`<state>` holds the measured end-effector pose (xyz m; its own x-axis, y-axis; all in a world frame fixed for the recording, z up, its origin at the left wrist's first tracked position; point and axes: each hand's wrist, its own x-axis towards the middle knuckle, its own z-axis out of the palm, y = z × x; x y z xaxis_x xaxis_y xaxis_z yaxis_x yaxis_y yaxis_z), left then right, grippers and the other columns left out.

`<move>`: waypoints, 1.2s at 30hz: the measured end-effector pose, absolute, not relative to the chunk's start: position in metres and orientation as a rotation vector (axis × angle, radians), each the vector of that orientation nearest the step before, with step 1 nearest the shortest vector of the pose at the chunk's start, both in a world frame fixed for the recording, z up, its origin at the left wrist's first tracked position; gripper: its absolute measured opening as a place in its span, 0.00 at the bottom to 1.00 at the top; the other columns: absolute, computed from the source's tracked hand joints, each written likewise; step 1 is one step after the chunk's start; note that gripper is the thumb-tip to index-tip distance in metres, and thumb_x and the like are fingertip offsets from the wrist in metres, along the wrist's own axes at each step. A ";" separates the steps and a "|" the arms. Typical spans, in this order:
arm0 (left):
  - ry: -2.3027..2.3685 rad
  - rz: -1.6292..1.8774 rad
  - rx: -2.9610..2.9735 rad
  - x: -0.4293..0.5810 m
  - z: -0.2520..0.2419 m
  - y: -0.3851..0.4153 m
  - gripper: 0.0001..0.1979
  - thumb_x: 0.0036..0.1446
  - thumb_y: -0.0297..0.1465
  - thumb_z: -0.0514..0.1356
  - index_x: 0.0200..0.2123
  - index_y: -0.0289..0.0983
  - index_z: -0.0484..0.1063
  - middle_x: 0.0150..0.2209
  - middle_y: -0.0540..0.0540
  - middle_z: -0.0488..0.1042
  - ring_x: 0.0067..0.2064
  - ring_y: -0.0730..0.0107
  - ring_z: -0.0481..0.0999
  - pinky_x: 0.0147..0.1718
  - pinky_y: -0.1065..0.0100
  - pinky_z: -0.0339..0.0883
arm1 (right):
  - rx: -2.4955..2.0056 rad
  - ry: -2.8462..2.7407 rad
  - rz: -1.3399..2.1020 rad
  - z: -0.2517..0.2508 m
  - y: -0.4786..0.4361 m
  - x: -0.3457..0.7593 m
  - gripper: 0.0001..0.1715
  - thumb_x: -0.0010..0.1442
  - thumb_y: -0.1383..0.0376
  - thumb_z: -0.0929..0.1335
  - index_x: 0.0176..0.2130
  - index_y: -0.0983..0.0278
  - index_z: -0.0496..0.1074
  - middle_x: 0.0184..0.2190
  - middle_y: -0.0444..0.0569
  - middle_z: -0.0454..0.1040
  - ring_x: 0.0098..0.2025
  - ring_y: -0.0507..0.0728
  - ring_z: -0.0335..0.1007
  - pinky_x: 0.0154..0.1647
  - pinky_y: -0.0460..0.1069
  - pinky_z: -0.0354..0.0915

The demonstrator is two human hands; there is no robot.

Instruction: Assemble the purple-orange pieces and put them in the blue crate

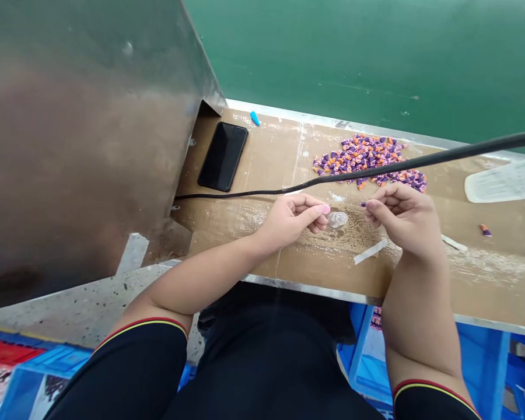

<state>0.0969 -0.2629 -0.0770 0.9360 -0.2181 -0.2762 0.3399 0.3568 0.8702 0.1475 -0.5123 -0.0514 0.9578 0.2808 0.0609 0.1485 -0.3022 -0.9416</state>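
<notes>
From the head camera, my left hand (291,221) and right hand (402,219) sit close together over the cardboard-covered surface (284,146), both closed narrow in a pinch. The left holds a small pink bit (326,209) at its fingertips, too small for me to make out its shape. The right holds a small purple piece (363,204). Between them, just beside the left fingertips, a clear plastic cap (338,219) appears to rest on the surface.

Taking that cap as my clock's centre, a heap of purple and orange pieces (363,157) lies at 12 o'clock, with a black cable (376,169) running across the view just in front of it. A white strip (370,251) lies at 5 o'clock, and a loose orange-and-purple piece (485,231) at 3. A black phone (222,156) and a blue piece (254,118) lie at 10.
</notes>
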 end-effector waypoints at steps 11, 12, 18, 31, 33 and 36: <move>0.186 -0.387 0.960 0.096 -0.085 -0.266 0.24 0.53 0.46 0.82 0.39 0.33 0.83 0.36 0.41 0.87 0.36 0.69 0.87 0.40 0.67 0.84 | -2.189 -0.511 0.079 -0.042 -0.509 0.136 0.08 0.67 0.61 0.78 0.46 0.57 0.88 0.33 0.46 0.87 0.27 0.53 0.78 0.25 0.48 0.71; 0.178 -0.377 0.962 0.096 -0.084 -0.266 0.24 0.53 0.47 0.81 0.39 0.33 0.83 0.36 0.41 0.87 0.36 0.69 0.87 0.40 0.67 0.84 | -2.233 -0.567 0.042 -0.041 -0.509 0.136 0.07 0.68 0.61 0.77 0.45 0.57 0.88 0.33 0.46 0.87 0.26 0.53 0.78 0.25 0.48 0.71; 0.162 -0.329 0.961 0.095 -0.079 -0.267 0.24 0.53 0.47 0.82 0.37 0.33 0.82 0.36 0.41 0.87 0.37 0.69 0.87 0.41 0.68 0.84 | -2.383 -0.883 -0.099 -0.037 -0.509 0.136 0.07 0.69 0.67 0.73 0.41 0.58 0.84 0.31 0.46 0.84 0.28 0.55 0.78 0.32 0.50 0.74; -0.008 -0.139 1.240 0.099 -0.087 -0.265 0.11 0.64 0.36 0.74 0.47 0.38 0.89 0.47 0.41 0.88 0.43 0.69 0.85 0.48 0.66 0.80 | -2.472 -0.956 -0.063 -0.034 -0.508 0.134 0.07 0.70 0.67 0.72 0.41 0.59 0.83 0.30 0.45 0.84 0.27 0.54 0.77 0.29 0.49 0.71; -0.011 -0.132 1.252 0.098 -0.087 -0.265 0.11 0.65 0.36 0.73 0.48 0.38 0.88 0.49 0.41 0.88 0.47 0.68 0.85 0.51 0.65 0.80 | -2.486 -0.929 -0.050 -0.036 -0.511 0.134 0.06 0.69 0.66 0.73 0.43 0.58 0.85 0.29 0.44 0.83 0.27 0.54 0.77 0.29 0.49 0.71; 0.029 -0.148 1.244 0.097 -0.086 -0.266 0.13 0.65 0.38 0.74 0.49 0.38 0.88 0.50 0.41 0.88 0.47 0.67 0.86 0.51 0.66 0.80 | -2.476 -0.877 -0.033 -0.039 -0.513 0.135 0.07 0.68 0.64 0.74 0.44 0.55 0.85 0.29 0.44 0.83 0.27 0.55 0.77 0.30 0.50 0.71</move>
